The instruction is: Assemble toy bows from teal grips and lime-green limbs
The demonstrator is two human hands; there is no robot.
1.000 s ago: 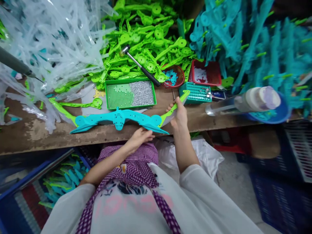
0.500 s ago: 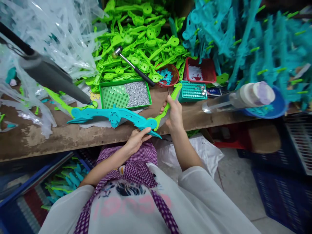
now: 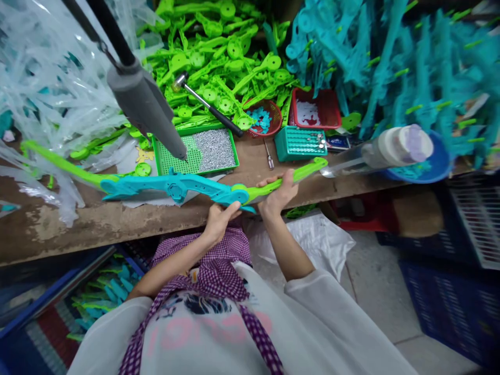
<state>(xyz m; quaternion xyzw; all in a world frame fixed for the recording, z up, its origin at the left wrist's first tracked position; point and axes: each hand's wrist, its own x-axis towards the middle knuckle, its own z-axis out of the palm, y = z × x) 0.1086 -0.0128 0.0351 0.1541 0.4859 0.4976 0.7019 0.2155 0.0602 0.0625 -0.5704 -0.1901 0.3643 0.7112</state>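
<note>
A turquoise plastic body, shaped like the middle of a toy bow, lies along the bench's front edge. My left hand pinches its right end, thumb on top and fingers underneath. My right hand is wrapped round a green plastic limb that joins the turquoise body at a round joint. Another green limb sticks out from the body's left end. Above the left half hangs a grey electric screwdriver, its tip over a green tray of small silvery screws. Neither hand touches the screwdriver.
Behind are heaps of green limbs, turquoise bodies and clear plastic bags. A hammer, hand screwdriver, red basket, teal box and water bottle occupy the bench. A blue crate stands below left.
My right hand has swung the right green limb outward and down, from steeply upright to nearly in line with the body. The hanging screwdriver has moved right and up, off the workpiece.
</note>
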